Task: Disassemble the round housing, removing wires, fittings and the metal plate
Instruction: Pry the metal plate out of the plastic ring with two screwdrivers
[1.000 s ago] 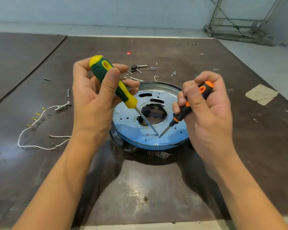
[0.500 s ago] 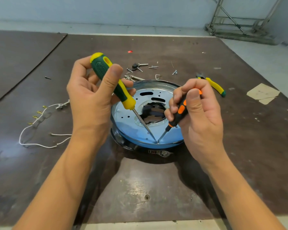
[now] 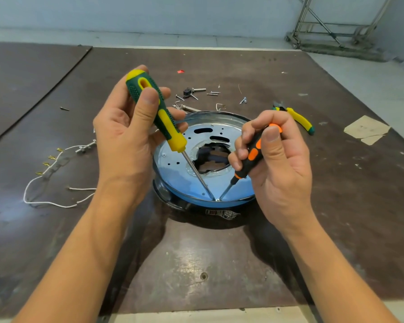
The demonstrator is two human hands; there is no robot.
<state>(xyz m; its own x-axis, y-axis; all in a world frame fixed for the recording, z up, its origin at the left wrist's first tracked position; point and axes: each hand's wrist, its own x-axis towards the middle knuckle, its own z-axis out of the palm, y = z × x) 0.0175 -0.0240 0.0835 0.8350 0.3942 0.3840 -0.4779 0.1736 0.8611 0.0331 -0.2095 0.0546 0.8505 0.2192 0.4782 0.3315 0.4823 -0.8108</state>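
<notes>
The round housing point(image 3: 219, 214) sits in the middle of the dark table point(image 3: 196, 276). The shiny metal plate point(image 3: 180, 180) lies on top of it. Two tool tips meet at a small screw point(image 3: 217, 200) on the housing's near edge. The left hand point(image 3: 124, 141) wraps its fingers round the green and yellow screwdriver point(image 3: 159, 115). The right hand point(image 3: 282, 164) pinches the black and orange screwdriver point(image 3: 252, 157). White wires point(image 3: 49, 202) lie left of the housing. Loose screws point(image 3: 212, 93) lie behind it, and yellow pliers point(image 3: 299, 118) lie behind it to the right.
</notes>
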